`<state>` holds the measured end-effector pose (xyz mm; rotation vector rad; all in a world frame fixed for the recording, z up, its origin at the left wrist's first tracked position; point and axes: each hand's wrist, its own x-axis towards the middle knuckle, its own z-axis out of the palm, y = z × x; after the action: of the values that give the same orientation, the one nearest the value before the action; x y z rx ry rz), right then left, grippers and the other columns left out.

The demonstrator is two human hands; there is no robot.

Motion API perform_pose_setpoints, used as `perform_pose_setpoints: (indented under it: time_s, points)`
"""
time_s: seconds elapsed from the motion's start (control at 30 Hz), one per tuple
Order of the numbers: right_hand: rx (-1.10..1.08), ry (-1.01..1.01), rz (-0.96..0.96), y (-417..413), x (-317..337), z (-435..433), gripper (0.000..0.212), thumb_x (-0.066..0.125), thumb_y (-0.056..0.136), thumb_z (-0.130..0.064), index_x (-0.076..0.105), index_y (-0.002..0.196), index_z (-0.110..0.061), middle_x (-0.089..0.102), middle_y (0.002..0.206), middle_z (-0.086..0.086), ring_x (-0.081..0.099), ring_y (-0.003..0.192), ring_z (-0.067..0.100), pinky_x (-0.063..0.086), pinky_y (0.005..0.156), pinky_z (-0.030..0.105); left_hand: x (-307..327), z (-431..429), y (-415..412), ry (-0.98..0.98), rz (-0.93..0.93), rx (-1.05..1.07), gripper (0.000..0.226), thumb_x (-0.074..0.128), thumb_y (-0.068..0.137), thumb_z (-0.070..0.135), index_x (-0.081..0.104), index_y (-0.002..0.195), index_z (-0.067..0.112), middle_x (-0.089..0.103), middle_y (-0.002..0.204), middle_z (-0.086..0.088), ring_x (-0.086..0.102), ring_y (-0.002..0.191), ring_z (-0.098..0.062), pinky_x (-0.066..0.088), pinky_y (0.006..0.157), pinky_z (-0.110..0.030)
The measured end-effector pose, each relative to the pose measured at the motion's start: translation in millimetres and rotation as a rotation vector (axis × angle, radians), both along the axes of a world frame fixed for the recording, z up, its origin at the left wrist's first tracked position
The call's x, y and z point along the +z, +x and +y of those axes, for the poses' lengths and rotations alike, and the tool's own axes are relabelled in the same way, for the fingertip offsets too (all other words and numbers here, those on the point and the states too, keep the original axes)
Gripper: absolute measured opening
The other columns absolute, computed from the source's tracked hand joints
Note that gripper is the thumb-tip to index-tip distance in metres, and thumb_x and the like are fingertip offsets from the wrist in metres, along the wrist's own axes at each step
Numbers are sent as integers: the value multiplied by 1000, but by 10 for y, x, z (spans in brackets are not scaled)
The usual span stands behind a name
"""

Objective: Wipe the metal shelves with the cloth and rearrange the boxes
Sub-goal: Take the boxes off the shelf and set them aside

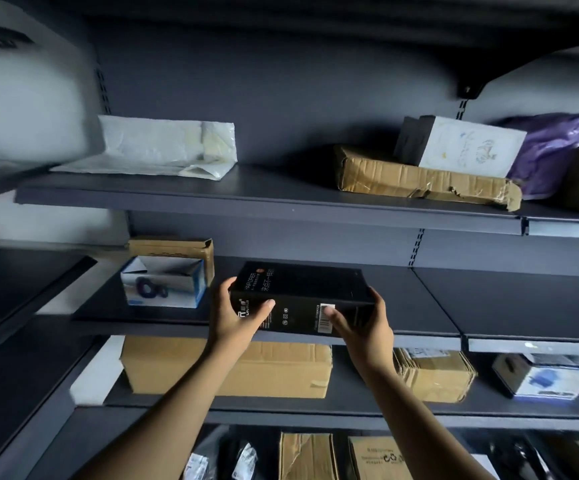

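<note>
Black box (302,289) lies at the front of the middle shelf (402,306), its near end jutting past the shelf's front edge. Both hands grip it: the left hand (234,318) wraps the left corner with its thumb on the near face, and the right hand (364,329) clasps the right corner by the barcode label. I cannot tell whether the box's far end rests on the shelf. This looks like the rearranging step; no cloth is in view. The next move likely calls for a level lift or slide, minding that front edge. An open blue-and-white carton (163,285) stands near on the left, while the shelf surface showing to the right gives room to shift.
</note>
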<state>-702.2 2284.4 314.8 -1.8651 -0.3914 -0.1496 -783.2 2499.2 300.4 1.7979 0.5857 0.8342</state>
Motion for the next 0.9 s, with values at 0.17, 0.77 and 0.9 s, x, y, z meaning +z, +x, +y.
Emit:
perform_pose_setpoints:
  time_s: [0.17, 0.77, 0.9]
  points:
    - [-2, 105, -69, -561, 360, -74, 99, 79, 65, -57, 39, 150, -24, 64, 121, -6, 61, 109, 14, 50, 82, 21, 380, -72, -507, 68, -152, -12, 77, 87, 76, 31, 45, 140, 20, 47, 135, 5, 46, 125, -12, 37, 101, -25]
    - [-52, 192, -518, -433, 1981, -11, 89, 85, 76, -47, 43, 151, -23, 51, 139, -5, 45, 132, 11, 36, 107, 26, 1971, 52, -488, 220, -412, 11, 69, 85, 76, 39, 49, 134, 25, 56, 131, 8, 52, 122, -10, 42, 103, -28]
    - [-57, 150, -596, 43, 2334, 80, 73, 85, 76, -48, 55, 138, -26, 61, 124, -6, 54, 124, 19, 46, 105, 40, 2182, 145, -133, 236, -320, 13, 71, 81, 80, 44, 46, 137, 22, 57, 130, 5, 53, 119, -14, 40, 95, -26]
